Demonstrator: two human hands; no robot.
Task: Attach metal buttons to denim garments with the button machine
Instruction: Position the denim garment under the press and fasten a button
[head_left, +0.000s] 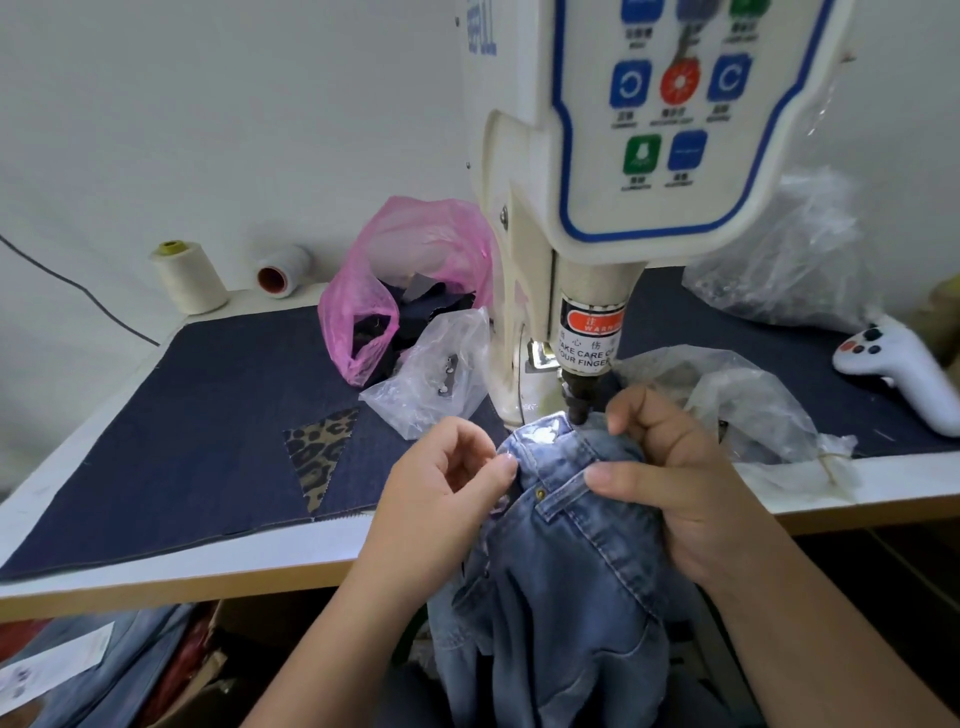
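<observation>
Gripping denim garment (566, 561) beneath button machine (587, 332) punch at tabletop (156, 566) edge: left hand (441, 499) curled fingers (506, 467) pinching waistband, right hand (670, 478) thumb and curled fingers clamping fabric.

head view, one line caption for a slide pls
Both hands, left hand and right hand, hold a denim garment under the button machine punch.
</observation>
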